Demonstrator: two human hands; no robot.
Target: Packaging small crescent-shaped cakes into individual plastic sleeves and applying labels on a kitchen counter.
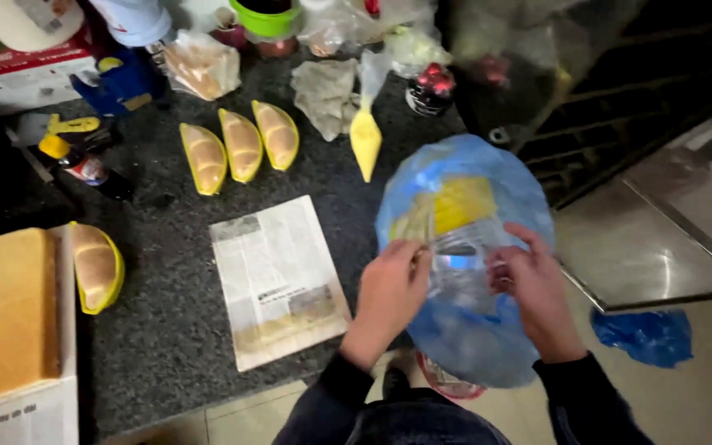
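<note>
Blue bag (488, 177) held past counter's (166, 330) front right corner, between left hand (389, 290) and right hand (537, 290), both pinching its clear mouth, equally near.

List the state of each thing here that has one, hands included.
Blue plastic bag: held up, puffed out, clear wrappers inside.
Left hand: gripping the bag.
Right hand: gripping the bag.
Newspaper sheet: flat on the counter.
Piping bag: filled, lying down.
Three yellow-wrapped rolls: side by side.
</note>
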